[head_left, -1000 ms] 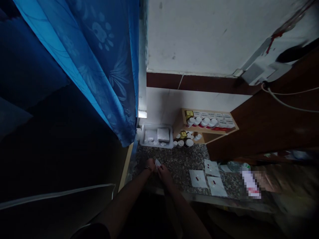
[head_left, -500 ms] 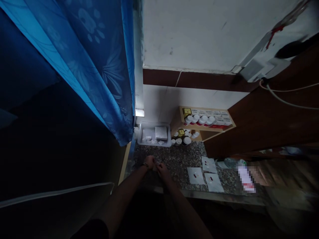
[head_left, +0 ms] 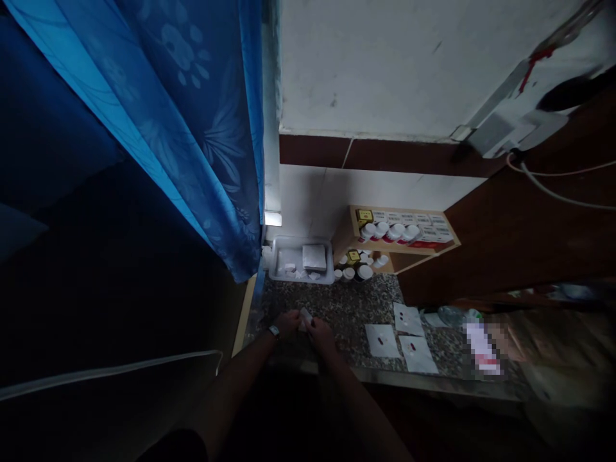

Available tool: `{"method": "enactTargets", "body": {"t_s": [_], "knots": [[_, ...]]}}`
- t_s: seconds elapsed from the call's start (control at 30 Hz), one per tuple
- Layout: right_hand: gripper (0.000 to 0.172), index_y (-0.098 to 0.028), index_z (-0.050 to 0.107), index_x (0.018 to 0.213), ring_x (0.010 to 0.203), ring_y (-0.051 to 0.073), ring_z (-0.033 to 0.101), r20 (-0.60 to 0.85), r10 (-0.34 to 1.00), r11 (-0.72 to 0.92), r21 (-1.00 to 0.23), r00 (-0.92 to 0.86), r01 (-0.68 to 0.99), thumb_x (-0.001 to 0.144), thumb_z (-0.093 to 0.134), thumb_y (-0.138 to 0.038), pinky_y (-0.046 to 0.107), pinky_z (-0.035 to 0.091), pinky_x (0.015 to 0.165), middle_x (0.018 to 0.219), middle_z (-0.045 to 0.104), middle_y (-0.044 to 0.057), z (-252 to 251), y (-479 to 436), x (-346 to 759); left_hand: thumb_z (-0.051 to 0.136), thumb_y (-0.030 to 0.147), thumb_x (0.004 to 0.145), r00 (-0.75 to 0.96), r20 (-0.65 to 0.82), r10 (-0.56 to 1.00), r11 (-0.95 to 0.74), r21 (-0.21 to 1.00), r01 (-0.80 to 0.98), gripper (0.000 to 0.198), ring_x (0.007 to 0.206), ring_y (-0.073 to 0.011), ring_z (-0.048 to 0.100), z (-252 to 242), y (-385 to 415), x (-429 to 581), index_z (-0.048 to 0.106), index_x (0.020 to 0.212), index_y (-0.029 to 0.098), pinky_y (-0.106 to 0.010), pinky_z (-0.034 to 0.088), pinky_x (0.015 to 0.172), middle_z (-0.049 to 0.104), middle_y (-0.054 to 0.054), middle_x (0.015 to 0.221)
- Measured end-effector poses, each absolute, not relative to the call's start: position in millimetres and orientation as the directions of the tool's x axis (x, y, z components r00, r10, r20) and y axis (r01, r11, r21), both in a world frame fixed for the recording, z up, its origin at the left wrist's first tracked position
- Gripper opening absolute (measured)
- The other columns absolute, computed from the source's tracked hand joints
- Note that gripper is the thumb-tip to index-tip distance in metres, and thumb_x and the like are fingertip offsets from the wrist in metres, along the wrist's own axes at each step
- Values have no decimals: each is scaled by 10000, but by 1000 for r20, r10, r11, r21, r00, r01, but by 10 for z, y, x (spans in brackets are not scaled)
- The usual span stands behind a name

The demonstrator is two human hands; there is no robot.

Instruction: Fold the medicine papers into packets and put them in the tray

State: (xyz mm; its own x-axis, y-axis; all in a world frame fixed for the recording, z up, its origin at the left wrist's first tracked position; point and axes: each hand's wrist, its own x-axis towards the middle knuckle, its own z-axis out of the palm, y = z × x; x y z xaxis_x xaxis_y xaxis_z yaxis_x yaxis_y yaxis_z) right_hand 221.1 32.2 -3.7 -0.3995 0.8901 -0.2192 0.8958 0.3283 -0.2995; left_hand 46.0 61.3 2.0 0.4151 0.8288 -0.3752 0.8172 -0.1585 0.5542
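Observation:
Over the stone counter point(head_left: 337, 308), my left hand point(head_left: 289, 321) and my right hand point(head_left: 318, 332) meet, fingers closed on a small folded white paper point(head_left: 305, 317). Its contents, if any, cannot be made out. Behind my hands stands a clear plastic tray point(head_left: 287, 250) with a stack of white paper squares point(head_left: 314, 256) and several small folded white paper packets point(head_left: 290, 267). To the right of my right hand lie three flat paper squares, among them a near-left one point(head_left: 380, 333), each with a few small dark red and pale pills on it.
A wooden shelf point(head_left: 418, 251) by the wall holds white bottles point(head_left: 395, 231) and boxes, with more bottles point(head_left: 364, 273) underneath. A blue curtain point(head_left: 192, 128) hangs at the left. A clear bottle point(head_left: 450, 314) lies on the right, beside a blurred-out pink and white item point(head_left: 482, 346).
The paper between my hands now shows as a narrower upright fold. My left wrist has turned, bringing a watch-like band into view. The whole view has shifted slightly.

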Motion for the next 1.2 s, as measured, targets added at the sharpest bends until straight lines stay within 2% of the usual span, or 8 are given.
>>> {"method": "enactTargets", "body": {"t_s": [0.17,0.23,0.37,0.53,0.63,0.83,0.97,1.2], "knots": [[320,-278,613,1136,847,172,501,-206,896,319,-314,-393,894,862,460,-213,244,319,715,928,618,56,-94,325,2215,586,52,678,-17,-367,930,275,664,696,284,862,-153,544,-36,676,626,581,949,137,-257,441,792,596,-39,933],[329,-275,612,1138,849,170,504,-209,895,317,-321,-394,892,855,463,-202,243,320,719,936,621,53,-100,328,2216,577,44,673,-9,-427,904,324,671,667,203,772,-140,550,-46,729,665,613,857,122,-237,443,726,607,-23,816],[345,-266,590,1168,873,173,514,-226,885,336,-293,-406,895,862,450,-190,247,328,722,980,627,61,-68,338,2206,583,92,700,124,-414,902,191,640,744,72,761,-145,547,-23,769,635,645,705,127,-234,426,715,599,-25,760],[243,-245,653,1006,882,174,526,-235,886,318,-319,-399,893,861,464,-196,251,335,730,981,632,58,-40,355,2190,522,99,765,315,-362,877,-48,586,809,150,818,-146,547,51,703,554,658,785,160,-226,414,753,604,-36,872],[268,-247,630,1070,874,176,533,-241,889,308,-316,-390,897,871,457,-204,256,337,723,971,637,60,-51,356,2191,519,149,802,386,-326,863,-138,582,801,148,861,-160,542,101,688,545,650,866,176,-238,407,789,602,-47,919],[265,-244,636,1058,926,186,526,-225,883,342,-293,-412,893,883,442,-202,277,324,756,1026,629,66,-37,327,2196,517,160,816,422,-367,829,-180,540,822,147,867,-166,531,114,691,549,661,786,164,-250,404,794,588,-60,930],[202,-235,666,948,900,186,518,-229,888,332,-277,-398,901,860,486,-205,288,313,757,983,625,73,-10,309,2187,527,149,812,498,-394,772,-261,518,814,126,895,-173,513,58,622,507,652,806,165,-263,408,811,585,-56,927],[197,-238,656,969,896,182,506,-225,878,357,-277,-422,892,856,497,-206,295,312,773,975,614,75,-32,299,2191,436,153,903,570,-389,724,-363,488,794,176,923,-166,519,35,507,410,608,932,175,-246,436,787,568,-67,978]]}}
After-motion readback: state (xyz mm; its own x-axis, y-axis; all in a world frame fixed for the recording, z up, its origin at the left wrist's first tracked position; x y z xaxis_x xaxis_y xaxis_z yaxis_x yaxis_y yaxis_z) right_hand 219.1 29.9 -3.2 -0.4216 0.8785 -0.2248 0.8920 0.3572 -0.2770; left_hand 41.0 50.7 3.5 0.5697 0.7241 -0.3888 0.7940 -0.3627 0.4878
